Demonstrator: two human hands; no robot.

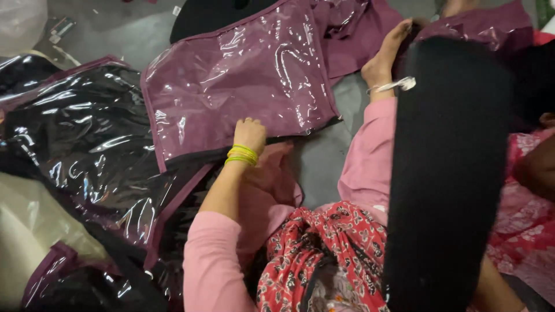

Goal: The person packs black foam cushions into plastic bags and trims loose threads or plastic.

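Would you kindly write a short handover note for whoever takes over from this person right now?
Left hand: knuckles up on the lower edge of the maroon clear-fronted cover; its grip is hidden.
Right hand: out of view.
The cover lies spread on the grey floor, near the person's foot.
Dark glossy covers are piled at left.
Done and left: the picture does not settle either.

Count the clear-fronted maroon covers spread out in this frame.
2 show plainly: a maroon cover at top centre, touched by the left hand, and a dark cover on the left. More trim at bottom left suggests others are hidden.
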